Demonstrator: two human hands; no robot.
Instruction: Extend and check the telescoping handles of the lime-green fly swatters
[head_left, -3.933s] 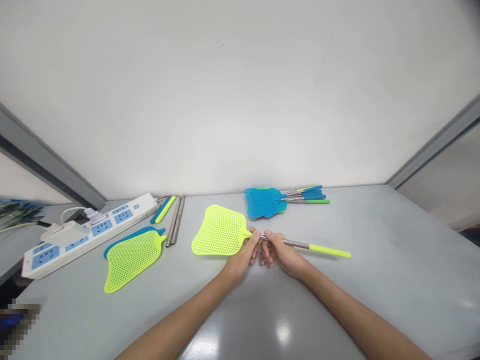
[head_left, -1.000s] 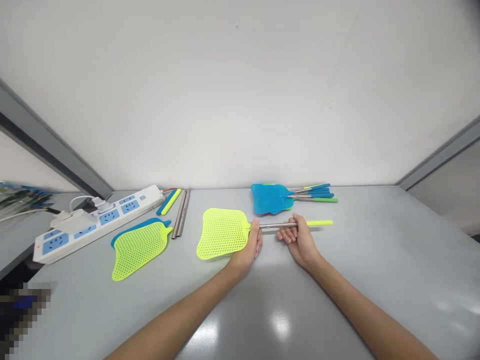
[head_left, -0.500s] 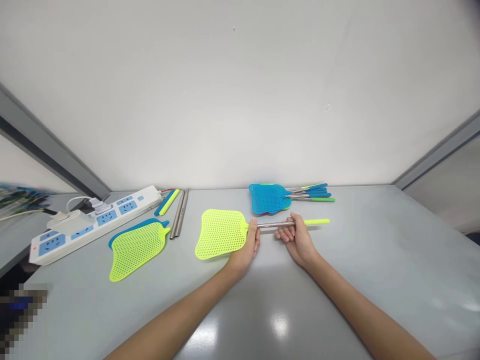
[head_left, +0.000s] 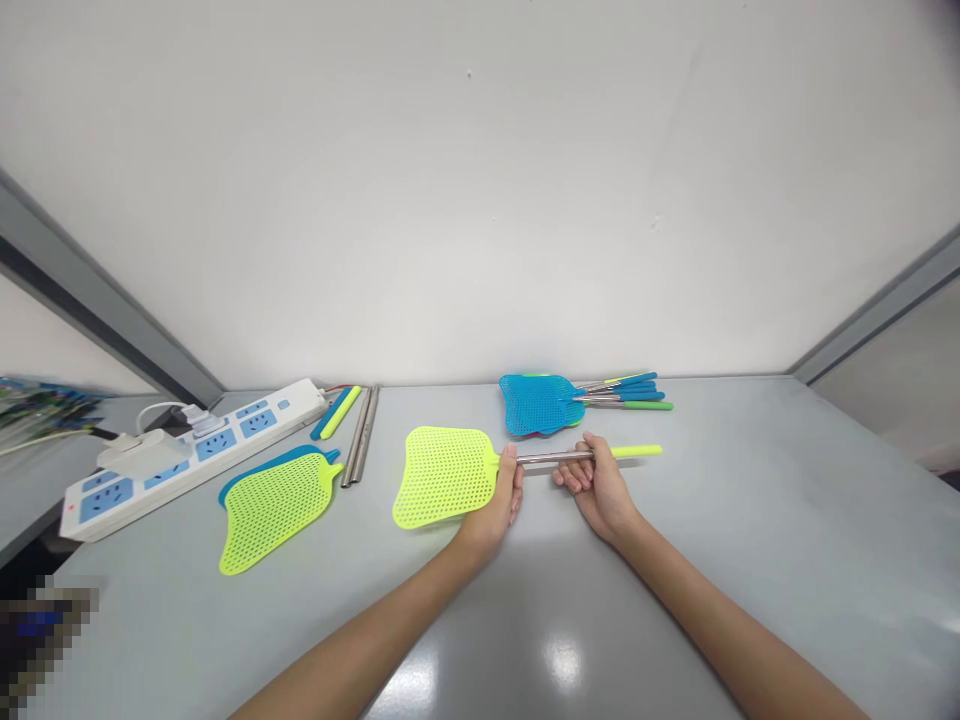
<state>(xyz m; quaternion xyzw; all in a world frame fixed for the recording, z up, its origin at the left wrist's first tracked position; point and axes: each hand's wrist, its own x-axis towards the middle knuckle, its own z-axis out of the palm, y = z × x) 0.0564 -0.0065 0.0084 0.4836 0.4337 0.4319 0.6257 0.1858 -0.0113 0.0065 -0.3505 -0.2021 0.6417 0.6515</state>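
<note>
A yellow-green fly swatter [head_left: 444, 478] with a perforated head, a metal rod and a yellow-green grip is held level above the table. My left hand [head_left: 497, 497] is closed where the head meets the rod, thumb on top. Closed around the rod's other end, beside the grip, is my right hand [head_left: 598, 487]. Behind my hands lies a pile of fly swatters [head_left: 541, 403], blue on top, with their handles pointing right. To the left are a loose yellow-green swatter head [head_left: 277, 508] over a blue one, metal rods [head_left: 361, 437] and two loose grips [head_left: 340, 413].
A white power strip [head_left: 202, 455] with plugs and cables runs along the left side of the grey table [head_left: 720, 480]. A white wall [head_left: 480, 200] rises behind. At the far left a blurred heap of coloured things [head_left: 45, 405] lies past the partition post.
The whole scene sits slightly lower in the picture, as the view has tilted a little. Both hands keep the same hold on the fly swatter.
</note>
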